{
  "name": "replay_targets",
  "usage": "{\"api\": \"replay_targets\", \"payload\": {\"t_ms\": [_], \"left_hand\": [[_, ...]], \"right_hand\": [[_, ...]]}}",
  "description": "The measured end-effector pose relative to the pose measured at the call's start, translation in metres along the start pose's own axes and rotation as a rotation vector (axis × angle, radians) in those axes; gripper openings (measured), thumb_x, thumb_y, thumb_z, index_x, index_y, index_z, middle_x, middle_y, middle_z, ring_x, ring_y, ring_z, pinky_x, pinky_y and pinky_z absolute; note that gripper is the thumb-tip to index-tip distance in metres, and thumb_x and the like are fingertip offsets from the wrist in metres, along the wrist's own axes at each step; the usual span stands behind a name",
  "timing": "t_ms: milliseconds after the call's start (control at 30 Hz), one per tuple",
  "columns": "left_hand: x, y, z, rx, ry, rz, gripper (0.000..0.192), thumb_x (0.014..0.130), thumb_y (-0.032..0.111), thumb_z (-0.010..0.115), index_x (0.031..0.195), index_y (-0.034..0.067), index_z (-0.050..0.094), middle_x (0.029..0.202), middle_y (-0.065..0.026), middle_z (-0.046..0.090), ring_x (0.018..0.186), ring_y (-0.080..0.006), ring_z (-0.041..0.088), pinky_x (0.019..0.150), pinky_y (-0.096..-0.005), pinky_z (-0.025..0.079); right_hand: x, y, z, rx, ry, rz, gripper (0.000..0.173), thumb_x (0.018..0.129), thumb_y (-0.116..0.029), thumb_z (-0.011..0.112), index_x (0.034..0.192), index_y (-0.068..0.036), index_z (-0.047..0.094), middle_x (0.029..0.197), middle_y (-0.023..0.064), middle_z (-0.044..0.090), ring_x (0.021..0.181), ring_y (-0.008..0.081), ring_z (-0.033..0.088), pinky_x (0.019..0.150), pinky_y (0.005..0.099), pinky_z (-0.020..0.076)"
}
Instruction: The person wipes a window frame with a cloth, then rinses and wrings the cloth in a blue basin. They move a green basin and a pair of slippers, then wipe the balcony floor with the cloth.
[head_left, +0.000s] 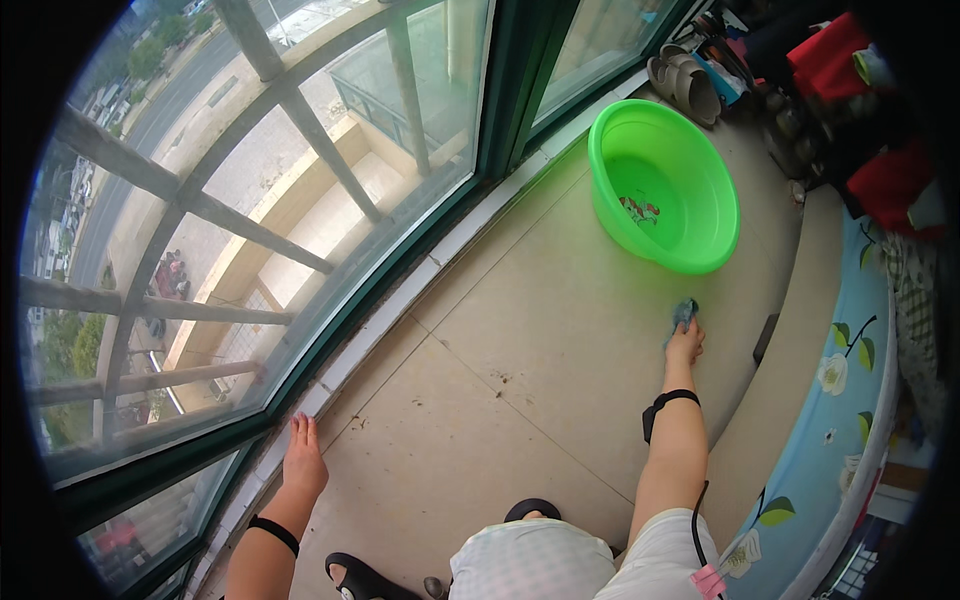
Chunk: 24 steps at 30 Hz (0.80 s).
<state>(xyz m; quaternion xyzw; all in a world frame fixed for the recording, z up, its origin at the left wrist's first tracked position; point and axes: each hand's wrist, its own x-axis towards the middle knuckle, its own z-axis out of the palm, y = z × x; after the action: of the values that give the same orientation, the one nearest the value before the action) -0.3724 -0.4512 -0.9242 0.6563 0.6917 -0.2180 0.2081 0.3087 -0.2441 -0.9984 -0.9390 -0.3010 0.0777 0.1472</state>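
In the head view my right hand reaches forward, its fingers closed around a small blue-grey cloth. Just beyond the cloth stands a bright green plastic basin, with a red and white printed figure on its inner bottom. My left hand holds nothing; its fingertips lie at the white tiled ledge under the window, fingers straight and close together. Bits of brown debris are scattered over the beige tile floor between my hands.
Green-framed windows with outer bars run along the left. Grey slippers and piled belongings sit behind the basin. On the right are a beige base and light-blue flowered fabric. My feet wear black sandals.
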Motion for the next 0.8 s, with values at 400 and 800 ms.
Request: {"api": "replay_targets", "payload": {"t_ms": [400,800], "left_hand": [[0.0,0.002,-0.012,-0.01,-0.065,-0.046,0.076,0.077,-0.003,0.055,0.146,-0.003,0.023,0.154,-0.0206,0.018,0.143,-0.0338,0.02,0.115,-0.0394,0.023],[-0.001,0.006,-0.008,0.002,-0.053,-0.037,0.076,0.076,-0.006,0.053,0.145,-0.006,0.022,0.153,-0.0232,0.019,0.143,-0.0354,0.019,0.116,-0.0373,0.02]], "right_hand": [[-0.336,-0.065,0.036,0.515,-0.79,-1.118,0.047,0.08,0.001,0.052,0.122,-0.019,0.06,0.111,0.0061,0.054,0.103,0.0303,0.047,0.094,0.0387,0.0381],[-0.305,-0.033,0.036,0.038,-0.283,-0.931,0.041,0.079,-0.005,0.056,0.118,-0.019,0.06,0.113,0.0035,0.051,0.105,0.0301,0.046,0.089,0.0444,0.0375]]}}
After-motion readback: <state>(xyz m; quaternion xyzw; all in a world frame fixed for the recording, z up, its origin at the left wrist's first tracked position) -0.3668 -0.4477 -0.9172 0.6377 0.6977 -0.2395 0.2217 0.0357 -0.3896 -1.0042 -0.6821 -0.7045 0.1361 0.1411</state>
